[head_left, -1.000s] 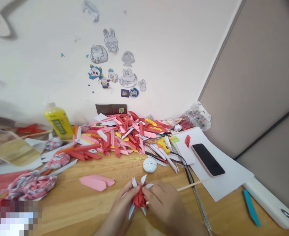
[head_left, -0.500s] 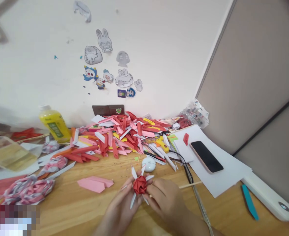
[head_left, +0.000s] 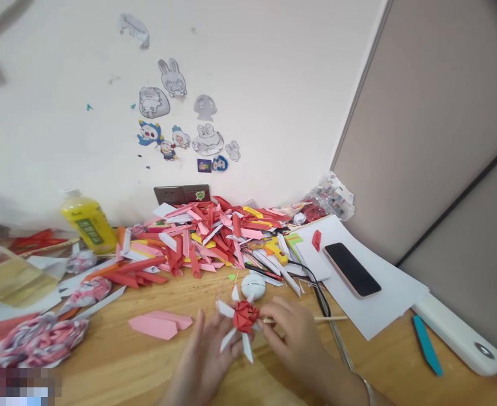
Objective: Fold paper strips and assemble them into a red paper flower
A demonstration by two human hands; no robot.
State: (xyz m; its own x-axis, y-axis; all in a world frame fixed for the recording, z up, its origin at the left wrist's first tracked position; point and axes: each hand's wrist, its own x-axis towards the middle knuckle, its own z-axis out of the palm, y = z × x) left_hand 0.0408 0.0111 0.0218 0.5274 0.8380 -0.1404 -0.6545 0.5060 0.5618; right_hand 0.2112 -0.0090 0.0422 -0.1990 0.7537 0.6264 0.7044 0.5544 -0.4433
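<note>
A folded red paper flower (head_left: 245, 317) with white pointed paper tips radiating around it rests on the fingers of my left hand (head_left: 208, 344). The left thumb stands away from the flower, while the other fingers support it from below and are partly hidden. My right hand (head_left: 293, 330) pinches a thin wooden stick (head_left: 331, 318), whose near end points at the flower's right side; whether it touches the paper I cannot tell. Just behind the flower sits a small white rounded case (head_left: 253, 286). On the table to the left lies a folded pink paper piece (head_left: 159, 325).
A heap of red, pink, white and yellow folded strips (head_left: 202, 237) lies along the wall. Nearby are a yellow glue gun (head_left: 277, 251), a phone (head_left: 352, 269) on white paper (head_left: 369, 321), a teal cutter (head_left: 427, 345), a yellow drink bottle (head_left: 88, 221) and pink-white braided bundles (head_left: 41, 341).
The flower has turned in my left hand, and my left thumb has moved off it to the left. The stick's near end now shows at my right fingertips. The view has shifted slightly.
</note>
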